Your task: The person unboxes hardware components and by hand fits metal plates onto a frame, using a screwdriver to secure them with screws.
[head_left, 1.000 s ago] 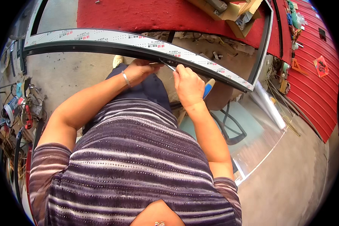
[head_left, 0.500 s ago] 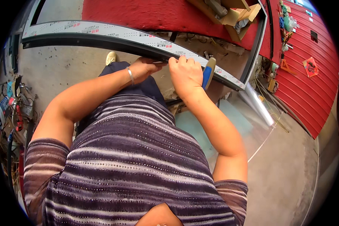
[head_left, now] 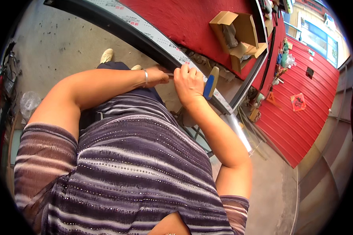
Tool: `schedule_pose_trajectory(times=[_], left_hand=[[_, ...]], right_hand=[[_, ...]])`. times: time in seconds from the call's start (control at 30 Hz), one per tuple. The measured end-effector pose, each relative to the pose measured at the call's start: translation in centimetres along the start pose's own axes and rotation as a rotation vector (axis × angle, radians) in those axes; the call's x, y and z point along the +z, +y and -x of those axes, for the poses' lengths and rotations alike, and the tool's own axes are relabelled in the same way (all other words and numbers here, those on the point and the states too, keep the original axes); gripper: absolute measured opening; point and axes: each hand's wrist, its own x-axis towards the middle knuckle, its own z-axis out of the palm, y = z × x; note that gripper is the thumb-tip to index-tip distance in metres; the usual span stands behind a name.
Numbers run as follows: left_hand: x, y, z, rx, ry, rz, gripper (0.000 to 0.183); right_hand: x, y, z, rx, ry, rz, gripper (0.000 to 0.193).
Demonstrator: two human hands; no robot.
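A long frame bar [head_left: 145,29], dark on its near side with printed white film on top, slants down to the right before me. My right hand [head_left: 190,84] is closed against its near edge, knuckles up. Beside its outer fingers juts the elongated blue-and-tan end of a tool [head_left: 211,83]; the rest of the tool is hidden by the hand. My left hand [head_left: 157,76], a bracelet at its wrist, is closed just left of it under the bar. A thin pale edge shows between the two hands; what the left fingers hold is hidden.
Beyond the bar lies a red surface [head_left: 161,15] with open cardboard boxes [head_left: 223,21] on it. Clear tubing or wrapped film [head_left: 241,135] is on the floor at right. A red ribbed panel [head_left: 302,90] stands farther right; a crumpled plastic bag [head_left: 29,102] lies at left.
The view has swung, so the bar slants more steeply and more of the right side shows. Both hands stay close together at the bar, and the tool stays beside my right hand.
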Motion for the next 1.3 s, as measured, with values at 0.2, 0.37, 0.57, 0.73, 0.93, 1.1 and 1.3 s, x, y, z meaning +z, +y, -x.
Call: schedule_pose_trajectory(times=[0.2, 0.37, 0.57, 0.73, 0.93, 1.1, 1.3], left_hand=[[-0.1, 0.3, -0.1, -0.044, 0.001, 0.031, 0.059], [-0.5, -0.8, -1.7, -0.057, 0.016, 0.074, 0.033], [-0.5, -0.8, -2.0, -0.025, 0.031, 0.133, 0.024], [0.1, -0.5, -1.5, -0.026, 0.088, 0.073, 0.028], [0.5, -0.2, -0.8, -0.047, 0.136, 0.011, 0.031], [-0.1, -0.7, -1.8, -0.105, 0.148, -0.003, 0.03], [0.2, -0.5, -1.7, -0.108, 0.163, -0.024, 0.029]], right_hand=[[0.3, -0.5, -0.1, 0.038, -0.075, 0.064, 0.011], [0.8, -0.5, -0.5, 0.087, -0.092, 0.095, 0.01], [0.0, 0.0, -0.7, -0.023, -0.006, 0.093, 0.008], [0.8, 0.0, -0.2, -0.005, -0.1, 0.106, 0.01], [0.2, -0.6, -0.5, 0.068, -0.092, 0.13, 0.007], [-0.3, 0.0, -0.4, -0.047, -0.047, 0.115, 0.006], [0.3, -0.4, -0.5, 0.036, -0.205, 0.188, 0.007]])
